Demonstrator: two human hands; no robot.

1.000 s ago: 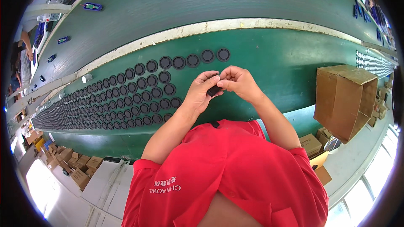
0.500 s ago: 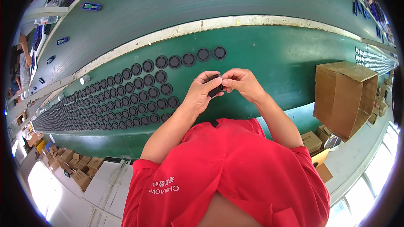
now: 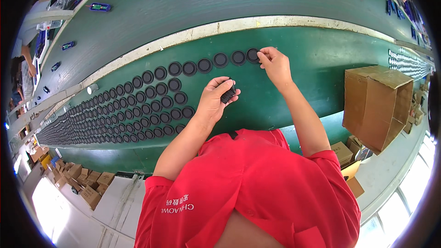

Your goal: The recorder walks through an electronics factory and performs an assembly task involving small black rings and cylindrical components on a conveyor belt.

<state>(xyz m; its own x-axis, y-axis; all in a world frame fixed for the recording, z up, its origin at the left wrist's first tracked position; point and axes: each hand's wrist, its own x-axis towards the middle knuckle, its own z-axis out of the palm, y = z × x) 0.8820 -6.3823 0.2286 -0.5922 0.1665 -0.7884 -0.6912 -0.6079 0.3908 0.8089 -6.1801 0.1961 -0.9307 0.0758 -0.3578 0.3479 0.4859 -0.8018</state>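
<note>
In my left hand (image 3: 216, 97) is a short stack of round black caps (image 3: 228, 93), gripped between thumb and fingers above the green bench. My right hand (image 3: 274, 64) reaches farther out, its thumb and fingertips pinching the right edge of a single black cap (image 3: 252, 55). That cap sits at the right end of the farthest row, beside another black cap (image 3: 238, 58). Several rows of the same disc-shaped caps (image 3: 151, 92), each with a raised rim, stretch away to the left across the green bench (image 3: 317, 87).
An open cardboard box (image 3: 372, 105) stands at the bench's right side. A pale raised strip (image 3: 202, 28) divides the bench from a dark conveyor-like surface (image 3: 183, 4) carrying small blue devices (image 3: 99, 7). Cardboard boxes (image 3: 94, 186) are piled at lower left. Another person's arm (image 3: 28, 59) shows at far left.
My right hand has moved from the stack out to the far row, where one more cap now lies at the right end. My left hand has stayed nearly in place with the stack.
</note>
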